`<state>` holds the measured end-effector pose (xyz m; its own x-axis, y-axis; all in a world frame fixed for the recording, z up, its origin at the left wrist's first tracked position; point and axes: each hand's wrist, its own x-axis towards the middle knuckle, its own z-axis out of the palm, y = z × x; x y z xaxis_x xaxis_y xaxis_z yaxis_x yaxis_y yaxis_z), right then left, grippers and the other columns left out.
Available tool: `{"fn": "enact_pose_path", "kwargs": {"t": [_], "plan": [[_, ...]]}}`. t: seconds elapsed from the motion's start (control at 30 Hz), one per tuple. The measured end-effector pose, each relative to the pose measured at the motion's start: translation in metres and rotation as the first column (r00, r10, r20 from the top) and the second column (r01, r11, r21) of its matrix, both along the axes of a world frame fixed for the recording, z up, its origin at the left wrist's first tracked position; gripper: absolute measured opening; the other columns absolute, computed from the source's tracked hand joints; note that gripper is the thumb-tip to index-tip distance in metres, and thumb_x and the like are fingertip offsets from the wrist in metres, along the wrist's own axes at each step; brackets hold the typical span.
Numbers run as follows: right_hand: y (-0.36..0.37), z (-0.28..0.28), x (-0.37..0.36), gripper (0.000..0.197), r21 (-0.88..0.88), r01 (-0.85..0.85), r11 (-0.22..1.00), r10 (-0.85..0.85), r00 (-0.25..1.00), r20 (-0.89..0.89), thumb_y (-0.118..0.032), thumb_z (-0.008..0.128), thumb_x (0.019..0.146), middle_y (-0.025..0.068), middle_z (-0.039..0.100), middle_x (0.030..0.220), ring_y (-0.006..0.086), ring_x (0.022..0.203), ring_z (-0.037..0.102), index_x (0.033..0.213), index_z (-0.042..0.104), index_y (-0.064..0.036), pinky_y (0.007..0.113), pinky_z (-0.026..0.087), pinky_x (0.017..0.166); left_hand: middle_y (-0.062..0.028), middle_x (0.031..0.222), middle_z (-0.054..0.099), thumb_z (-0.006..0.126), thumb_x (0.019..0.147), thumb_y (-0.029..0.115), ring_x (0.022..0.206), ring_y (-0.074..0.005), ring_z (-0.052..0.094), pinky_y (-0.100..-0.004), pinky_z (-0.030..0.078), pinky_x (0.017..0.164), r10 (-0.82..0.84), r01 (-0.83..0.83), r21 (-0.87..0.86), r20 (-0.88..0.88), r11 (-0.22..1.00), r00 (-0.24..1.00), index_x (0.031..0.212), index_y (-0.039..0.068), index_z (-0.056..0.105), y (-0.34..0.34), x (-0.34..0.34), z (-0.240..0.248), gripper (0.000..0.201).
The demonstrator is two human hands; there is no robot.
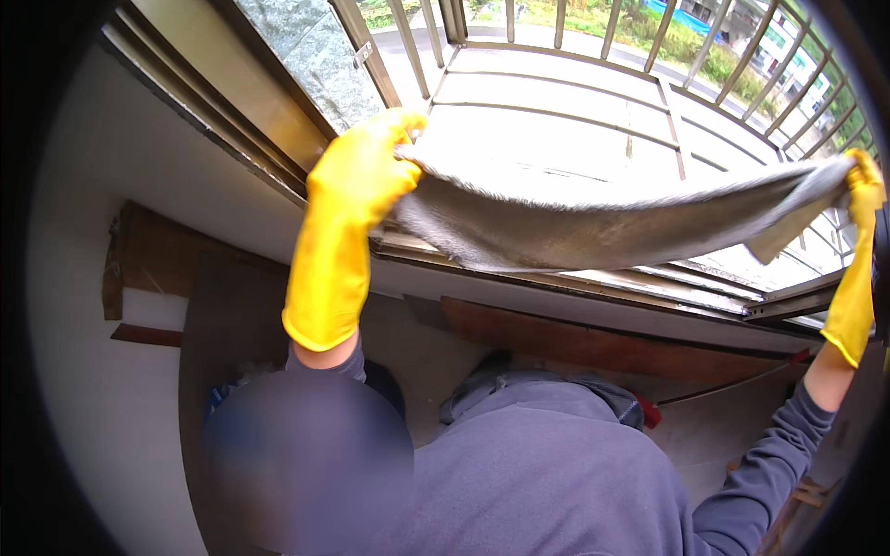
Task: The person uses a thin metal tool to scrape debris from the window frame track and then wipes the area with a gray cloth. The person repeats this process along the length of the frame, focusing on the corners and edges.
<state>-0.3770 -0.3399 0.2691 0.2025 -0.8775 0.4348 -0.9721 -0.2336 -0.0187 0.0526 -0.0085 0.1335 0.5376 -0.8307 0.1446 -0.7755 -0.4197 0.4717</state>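
A grey, fuzzy cloth [593, 230] is stretched between my hands across an open window, sagging a little in the middle. In a long yellow rubber glove, my left hand [371, 167] is closed on the cloth's left end, near the window frame's left side. My right hand [866, 185], in a matching glove, grips the opposite end at the far right. One corner of the cloth hangs down beside it. The metal window sill [640, 289] runs beneath the cloth; whether they touch, I cannot tell.
Outside the window is a metal bar railing [556, 102], with greenery and a road beyond. A sliding frame [232, 83] stands at the left. Below the sill, a brown board [575, 334] lies along the wall. More brown boards [153, 250] lean at the left.
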Motion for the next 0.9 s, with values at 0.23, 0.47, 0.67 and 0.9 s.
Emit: {"fn": "enact_pose_path", "kwargs": {"t": [0.23, 0.47, 0.67, 0.9], "plan": [[0.025, -0.124, 0.002, 0.045, 0.449, -0.505, 0.737, 0.248, 0.821, 0.515, 0.009, 0.060, 0.085, 0.0039, 0.066, 0.096, 0.0141, 0.080, 0.059, 0.123, 0.067, -0.0144, 0.026, 0.048, 0.071, -0.0154, 0.103, 0.068, 0.076, 0.079, 0.015, 0.099, -0.0310, 0.066, -0.0371, 0.055, 0.086, -0.145, 0.167, 0.176, -0.131, 0.970, 0.981, 0.107, 0.005, 0.071, -0.005, -0.036, -0.056, 0.030], [0.144, -0.141, 0.072, 0.025, 0.394, -0.816, 0.424, 0.691, 0.572, 0.442, -0.003, 0.066, 0.086, 0.0097, 0.068, 0.087, 0.0254, 0.080, 0.065, 0.108, 0.074, -0.0132, 0.032, 0.050, 0.069, -0.0146, 0.080, 0.064, 0.075, 0.083, 0.023, 0.078, -0.0330, 0.063, -0.0416, 0.050, 0.067, -0.283, 0.263, 0.166, 0.110, 0.951, 0.953, 0.083, 0.005, 0.071, 0.020, -0.039, -0.084, 0.018], [0.144, -0.146, 0.058, 0.022, 0.376, -0.756, 0.536, 0.766, 0.623, 0.160, -0.008, 0.068, 0.084, 0.0091, 0.061, 0.075, 0.0299, 0.073, 0.063, 0.101, 0.075, -0.0202, 0.038, 0.048, 0.062, -0.0138, 0.068, 0.058, 0.075, 0.080, 0.027, 0.067, -0.0342, 0.058, -0.0438, 0.046, 0.063, -0.219, 0.228, 0.044, 0.503, 0.973, 0.836, 0.061, 0.004, 0.060, 0.031, -0.035, -0.093, 0.033], [0.161, -0.170, 0.064, 0.038, 0.363, -0.736, 0.571, 0.816, 0.555, -0.160, -0.009, 0.062, 0.081, 0.0072, 0.058, 0.077, 0.0296, 0.070, 0.061, 0.117, 0.069, -0.0196, 0.041, 0.049, 0.056, -0.0092, 0.069, 0.054, 0.072, 0.079, 0.026, 0.067, -0.0297, 0.056, -0.0424, 0.046, 0.063, -0.296, 0.366, -0.112, 0.401, 0.924, 0.867, 0.064, 0.007, 0.057, 0.010, -0.063, -0.122, 0.029]]}}
